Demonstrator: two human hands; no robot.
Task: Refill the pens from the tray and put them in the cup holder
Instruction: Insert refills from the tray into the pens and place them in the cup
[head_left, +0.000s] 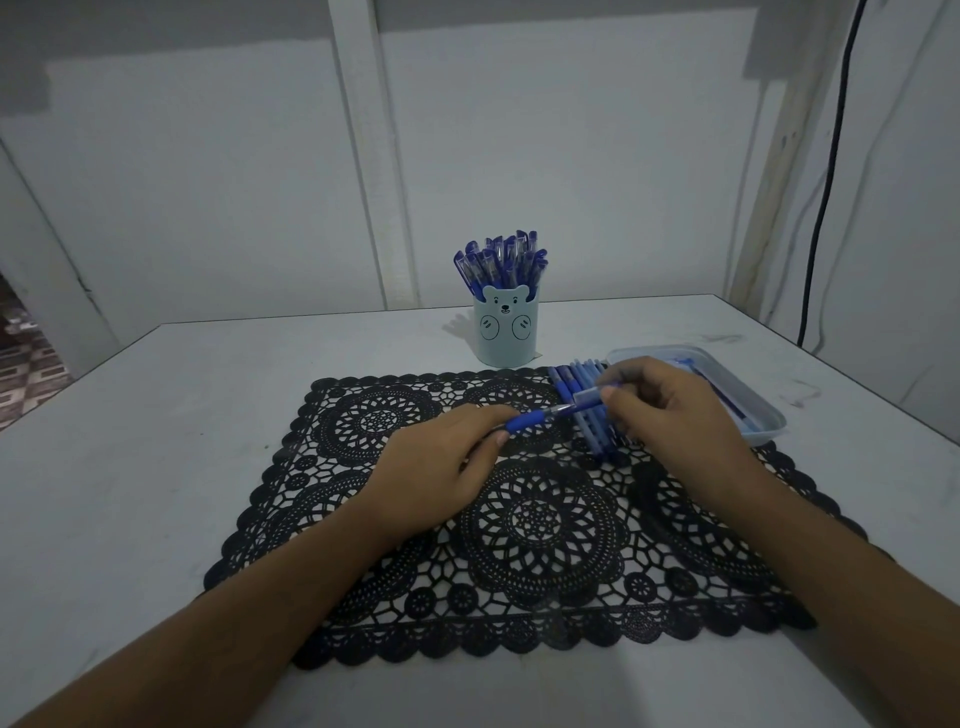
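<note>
Fingers of my left hand (441, 460) clamp the blue pen (550, 413) at its grip; my right hand (670, 410) pinches the far end, probably the barrel. I'd keep both halves coaxial.

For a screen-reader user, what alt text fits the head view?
The left hand and right hand hold one blue pen over a black lace mat. Nearby are a bear-faced cup full of pens, a row of loose pens and a clear tray.
</note>
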